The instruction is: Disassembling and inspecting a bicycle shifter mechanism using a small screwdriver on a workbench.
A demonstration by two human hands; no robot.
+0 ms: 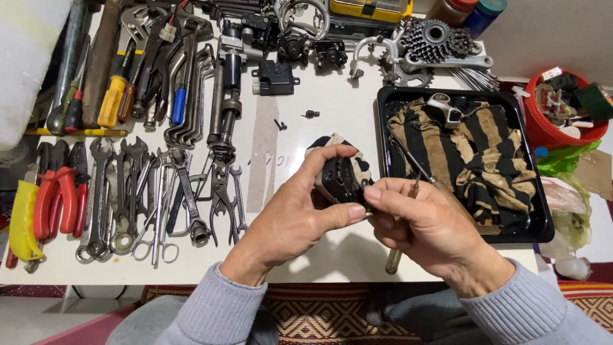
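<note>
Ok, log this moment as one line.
left hand: holds small black part | right hand: pinches at part | black tray with striped rag: at right | wrenches: at left

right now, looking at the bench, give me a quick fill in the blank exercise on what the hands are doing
1. The left hand grips a small ____-coloured part.
2. The right hand holds a thin tool against that ____.
3. The striped rag lies in a black ____.
4. The row of spanners lies to the person's ____.

Missing words: black; part; tray; left
</note>
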